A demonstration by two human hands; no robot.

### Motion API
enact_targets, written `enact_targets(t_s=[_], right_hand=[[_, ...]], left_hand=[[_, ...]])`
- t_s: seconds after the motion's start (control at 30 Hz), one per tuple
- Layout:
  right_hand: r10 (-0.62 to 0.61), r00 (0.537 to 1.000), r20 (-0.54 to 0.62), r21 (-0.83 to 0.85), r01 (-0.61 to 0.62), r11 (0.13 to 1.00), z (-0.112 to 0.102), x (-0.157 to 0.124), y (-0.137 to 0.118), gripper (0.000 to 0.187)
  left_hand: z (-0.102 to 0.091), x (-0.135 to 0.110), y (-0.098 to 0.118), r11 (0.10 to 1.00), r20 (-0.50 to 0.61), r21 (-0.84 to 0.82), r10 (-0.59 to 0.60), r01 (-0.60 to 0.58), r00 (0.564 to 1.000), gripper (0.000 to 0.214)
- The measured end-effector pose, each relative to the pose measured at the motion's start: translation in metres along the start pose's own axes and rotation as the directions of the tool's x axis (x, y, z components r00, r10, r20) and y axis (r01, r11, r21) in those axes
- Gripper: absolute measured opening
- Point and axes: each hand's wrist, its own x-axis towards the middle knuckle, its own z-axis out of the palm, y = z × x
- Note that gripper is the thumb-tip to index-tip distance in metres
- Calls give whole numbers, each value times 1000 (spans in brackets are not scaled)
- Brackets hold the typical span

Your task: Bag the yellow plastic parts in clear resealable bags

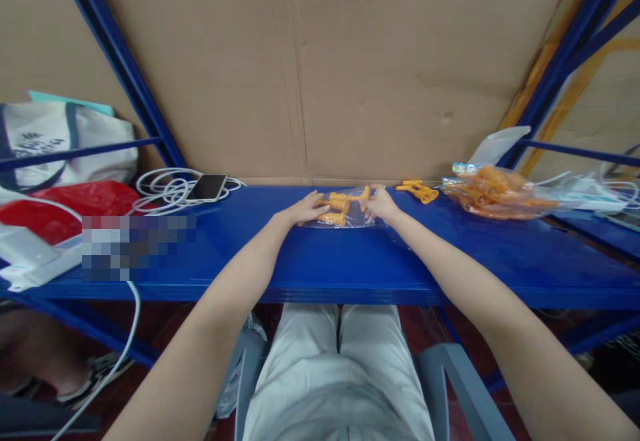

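A clear plastic bag (356, 218) lies on the blue tabletop in front of me, with several orange plastic horn-shaped pieces (336, 218) in it. At the bag's left end, my left hand (305, 208) grips the plastic, thumb and fingers against the pieces. My right hand (382, 205) is at the other end, its fingers closed around an orange piece (365, 196) that points toward the left hand. Whether this piece is fully inside the bag is hard to see. Farther right, loose orange pieces (419, 191) rest near the back edge.
Filled bags of orange pieces (500, 194) sit on the right. At left are a phone (209, 188), a coiled white cable (163, 191), a red plastic bag (75, 208) and a white power strip (35, 261). Cardboard (350, 81) stands behind the blue table (340, 261); blue posts flank it.
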Motion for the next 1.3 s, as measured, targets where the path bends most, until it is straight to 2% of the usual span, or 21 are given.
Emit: enact_targets(t_s=[0.13, 0.23, 0.47, 0.7, 0.97, 1.13, 1.3], right_hand=[[70, 994, 79, 170, -83, 982, 0, -3, -5, 6], [108, 986, 127, 234, -135, 963, -3, -5, -6, 14], [179, 963, 202, 295, -234, 926, -2, -4, -2, 15], [175, 957, 230, 170, -216, 961, 1, 0, 2, 37], [150, 965, 213, 153, -184, 971, 2, 0, 1, 46], [165, 964, 208, 149, -198, 969, 2, -2, 1, 43], [183, 960, 213, 140, -215, 966, 3, 3, 4, 28]], left_hand=[[0, 2, -1, 1000, 47, -18, -15, 16, 999, 85], [-1, 1, 1, 1000, 51, -26, -2, 3, 999, 86], [-4, -3, 11, 998, 71, -55, 17, -13, 997, 86], [-2, -3, 13, 994, 51, -104, 35, -29, 998, 85], [0, -4, 16, 987, 46, -143, -72, 78, 996, 81], [2, -1, 14, 989, 24, -134, -52, 55, 998, 77], [2, -1, 15, 990, 21, -122, -71, 73, 997, 73]])
